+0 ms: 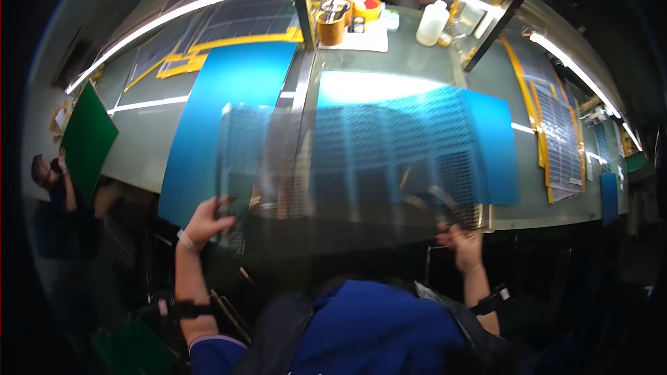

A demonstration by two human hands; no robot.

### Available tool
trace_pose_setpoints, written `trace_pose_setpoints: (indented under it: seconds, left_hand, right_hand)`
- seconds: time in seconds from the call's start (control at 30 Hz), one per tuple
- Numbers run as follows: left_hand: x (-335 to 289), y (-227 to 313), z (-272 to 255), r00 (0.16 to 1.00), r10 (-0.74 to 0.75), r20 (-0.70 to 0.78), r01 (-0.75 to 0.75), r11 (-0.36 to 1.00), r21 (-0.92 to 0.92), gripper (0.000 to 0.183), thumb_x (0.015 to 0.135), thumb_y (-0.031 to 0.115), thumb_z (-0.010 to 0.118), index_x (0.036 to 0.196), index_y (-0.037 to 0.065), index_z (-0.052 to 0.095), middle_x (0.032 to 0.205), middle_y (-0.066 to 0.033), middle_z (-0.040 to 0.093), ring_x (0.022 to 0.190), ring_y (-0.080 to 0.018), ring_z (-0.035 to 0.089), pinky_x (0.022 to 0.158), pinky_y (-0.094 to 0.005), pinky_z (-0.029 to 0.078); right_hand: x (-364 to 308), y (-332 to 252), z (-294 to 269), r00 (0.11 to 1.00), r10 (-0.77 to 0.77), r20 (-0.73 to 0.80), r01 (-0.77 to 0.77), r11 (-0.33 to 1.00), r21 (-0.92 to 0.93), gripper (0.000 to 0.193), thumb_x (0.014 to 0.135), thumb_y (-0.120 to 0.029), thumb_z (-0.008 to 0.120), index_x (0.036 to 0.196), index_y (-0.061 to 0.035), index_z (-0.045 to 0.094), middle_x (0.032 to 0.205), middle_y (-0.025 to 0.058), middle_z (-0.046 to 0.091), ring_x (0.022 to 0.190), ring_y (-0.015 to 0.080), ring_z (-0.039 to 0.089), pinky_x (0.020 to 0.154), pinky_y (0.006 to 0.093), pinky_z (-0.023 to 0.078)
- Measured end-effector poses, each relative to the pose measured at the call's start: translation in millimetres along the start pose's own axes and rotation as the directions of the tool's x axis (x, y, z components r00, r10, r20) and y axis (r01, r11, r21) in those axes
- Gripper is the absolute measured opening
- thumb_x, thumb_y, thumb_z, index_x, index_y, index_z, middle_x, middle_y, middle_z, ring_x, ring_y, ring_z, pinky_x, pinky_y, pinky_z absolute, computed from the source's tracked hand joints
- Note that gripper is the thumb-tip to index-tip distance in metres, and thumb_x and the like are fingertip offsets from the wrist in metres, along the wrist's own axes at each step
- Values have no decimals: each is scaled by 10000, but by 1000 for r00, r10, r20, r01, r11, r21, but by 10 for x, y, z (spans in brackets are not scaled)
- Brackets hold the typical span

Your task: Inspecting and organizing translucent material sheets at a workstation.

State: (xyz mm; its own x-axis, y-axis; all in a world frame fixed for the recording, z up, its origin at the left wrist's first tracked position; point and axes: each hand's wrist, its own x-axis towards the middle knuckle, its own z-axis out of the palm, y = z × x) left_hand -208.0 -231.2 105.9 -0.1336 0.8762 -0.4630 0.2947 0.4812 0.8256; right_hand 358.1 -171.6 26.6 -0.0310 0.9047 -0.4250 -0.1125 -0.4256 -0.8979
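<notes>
Between my hands stretches a large see-through sheet (389, 139) with dark printed grid patterns, blurred by motion. My left hand (207, 223) is closed at its left edge, near the lower corner. At the lower right corner, my right hand (460, 244) is closed on the sheet, fingertips pinched together. A blue panel (497, 146) lies on the table behind the sheet, partly seen through it. To the left lies a second blue panel (236, 83), overlapped in view by the sheet's left part.
The grey-green table (142, 146) carries patterned films with yellow borders (243, 21) at the back left and more films (559, 139) on the right. Tape rolls (330, 28) and a white bottle (433, 22) stand at the back. A co-worker (52, 173) holds a green board (90, 139) at far left.
</notes>
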Motion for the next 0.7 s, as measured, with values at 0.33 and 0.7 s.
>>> trace_pose_setpoints:
  seconds: [0.33,0.7]
  left_hand:
    - [1526,530,1483,979,203,-35,-201,978,48,311,744,57,723,1050,34,671,1027,-112,672,977,-181,630,749,-276,527]
    - [1497,116,1315,846,380,373,-524,720,455,731,711,145,691,1381,205,405,1507,-60,224,1407,-350,15,1096,-528,-67]
  right_hand:
    - [901,-469,-1233,877,-122,-465,114,992,-45,189,887,-127,599,1062,-57,586,997,76,658,719,126,648,589,218,560]
    - [913,-306,-1431,866,-143,-479,126,990,-68,153,892,-129,596,1034,-72,599,975,45,661,682,82,628,599,192,550]
